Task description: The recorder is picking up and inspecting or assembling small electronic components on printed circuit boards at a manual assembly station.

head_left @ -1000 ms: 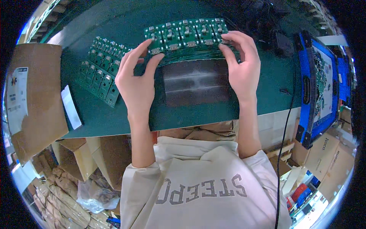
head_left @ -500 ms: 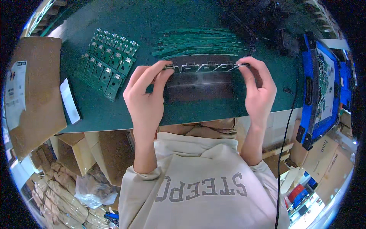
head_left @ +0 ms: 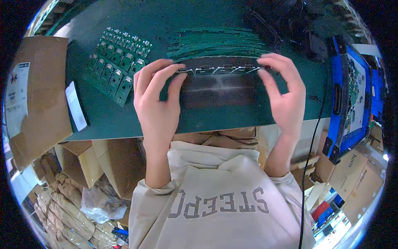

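A narrow circuit board panel [head_left: 216, 71], seen almost edge-on with several small metal connectors along it, spans the gap between my hands. My left hand [head_left: 157, 93] pinches its left end between thumb and fingers. At the other end, my right hand [head_left: 287, 93] has its thumb and fingers around the panel's tip. Directly below and behind the panel lies a dark, flat, block-like piece [head_left: 219, 93] with a pale line across it; I cannot make out what it is. Just beyond it, several thin green board strips [head_left: 215, 43] lie in a row.
Green circuit board panels [head_left: 114, 66] lie at the left of the green table [head_left: 159, 122]. A white slip [head_left: 76, 107] and a cardboard box [head_left: 41, 95] are further left. On the right stand a blue-framed case [head_left: 352, 99] and a black cable [head_left: 311, 149]. Dark equipment [head_left: 286, 25] sits at the back right.
The panel has tilted a little, so its connectors show more clearly. My right hand has shifted slightly outward, and its fingers look a bit more spread. The whole view has moved slightly.
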`<state>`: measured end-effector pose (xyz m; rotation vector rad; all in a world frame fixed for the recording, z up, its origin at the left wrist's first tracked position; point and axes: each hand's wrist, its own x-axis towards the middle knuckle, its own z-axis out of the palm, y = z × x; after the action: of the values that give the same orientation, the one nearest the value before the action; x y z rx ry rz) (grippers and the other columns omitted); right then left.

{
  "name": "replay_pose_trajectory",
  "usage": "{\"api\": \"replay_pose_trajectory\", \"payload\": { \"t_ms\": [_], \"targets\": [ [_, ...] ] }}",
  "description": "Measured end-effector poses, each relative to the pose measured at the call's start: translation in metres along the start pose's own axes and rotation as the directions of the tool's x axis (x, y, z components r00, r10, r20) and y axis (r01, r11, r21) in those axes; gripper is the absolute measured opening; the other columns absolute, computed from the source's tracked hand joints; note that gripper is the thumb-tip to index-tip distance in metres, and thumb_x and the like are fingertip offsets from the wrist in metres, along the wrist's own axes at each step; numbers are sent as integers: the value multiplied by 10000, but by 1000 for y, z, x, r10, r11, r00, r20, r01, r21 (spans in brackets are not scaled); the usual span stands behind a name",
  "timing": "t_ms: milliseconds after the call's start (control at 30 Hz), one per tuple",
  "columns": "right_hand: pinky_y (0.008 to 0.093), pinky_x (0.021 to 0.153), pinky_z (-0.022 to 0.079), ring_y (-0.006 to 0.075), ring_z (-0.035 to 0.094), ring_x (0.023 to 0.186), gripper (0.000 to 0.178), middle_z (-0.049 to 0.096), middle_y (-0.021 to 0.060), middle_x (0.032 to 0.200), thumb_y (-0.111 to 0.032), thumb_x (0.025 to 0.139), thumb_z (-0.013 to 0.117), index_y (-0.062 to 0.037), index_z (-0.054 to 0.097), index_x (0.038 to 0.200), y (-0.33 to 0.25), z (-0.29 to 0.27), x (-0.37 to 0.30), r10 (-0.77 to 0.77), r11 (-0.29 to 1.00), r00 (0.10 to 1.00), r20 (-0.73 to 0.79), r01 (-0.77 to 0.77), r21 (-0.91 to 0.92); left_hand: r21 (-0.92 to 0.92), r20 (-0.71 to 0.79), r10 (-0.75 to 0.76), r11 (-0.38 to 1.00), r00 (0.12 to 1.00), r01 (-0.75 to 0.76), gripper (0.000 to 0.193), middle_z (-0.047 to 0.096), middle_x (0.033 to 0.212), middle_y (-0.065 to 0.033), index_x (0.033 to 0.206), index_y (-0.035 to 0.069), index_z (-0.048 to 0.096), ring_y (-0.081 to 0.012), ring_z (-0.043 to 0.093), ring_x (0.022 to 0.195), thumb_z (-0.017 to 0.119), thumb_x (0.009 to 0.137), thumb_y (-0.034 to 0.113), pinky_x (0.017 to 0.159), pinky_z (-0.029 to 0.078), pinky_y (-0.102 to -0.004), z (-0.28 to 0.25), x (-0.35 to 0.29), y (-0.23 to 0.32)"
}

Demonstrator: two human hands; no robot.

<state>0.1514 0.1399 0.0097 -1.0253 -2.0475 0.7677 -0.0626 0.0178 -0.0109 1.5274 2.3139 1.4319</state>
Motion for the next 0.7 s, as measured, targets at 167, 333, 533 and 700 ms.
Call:
{"api": "replay_pose_trajectory", "payload": {
  "t_ms": [167,333,533,700],
  "targets": [
    [330,929,505,224,658,988,242,723,34,1100,-1,867,732,-80,757,1094,-25,12,0,-115,991,992,57,118,-64,-183,69,-21,983,997,33,305,718,1145,-39,1147,59,761,-233,642,988,751,854,-25,892,515,-337,3,5,29],
    [331,943,494,209,646,993,270,734,15,1093,-39,848,759,-109,774,1108,-14,26,-6,-173,975,972,161,192,-112,-157,199,98,985,975,-67,312,742,1155,-67,1156,45,757,-246,663,1039,733,856,-39,947,527,-341,19,-3,28],
    [338,928,491,185,636,975,267,753,-5,1106,-51,857,758,-122,793,1112,-3,37,-31,-234,965,972,26,235,-114,-119,161,148,984,976,-129,318,739,1146,-31,1163,71,754,-229,657,1065,720,858,-14,992,502,-369,24,-27,24],
    [346,933,489,176,636,972,263,764,-10,1126,-42,864,743,-117,802,1109,5,41,-40,-291,952,956,-31,286,-105,-153,108,181,975,978,-163,309,746,1159,-22,1155,73,767,-215,658,1088,711,862,-10,1006,500,-383,27,-38,20]
  ]
}}
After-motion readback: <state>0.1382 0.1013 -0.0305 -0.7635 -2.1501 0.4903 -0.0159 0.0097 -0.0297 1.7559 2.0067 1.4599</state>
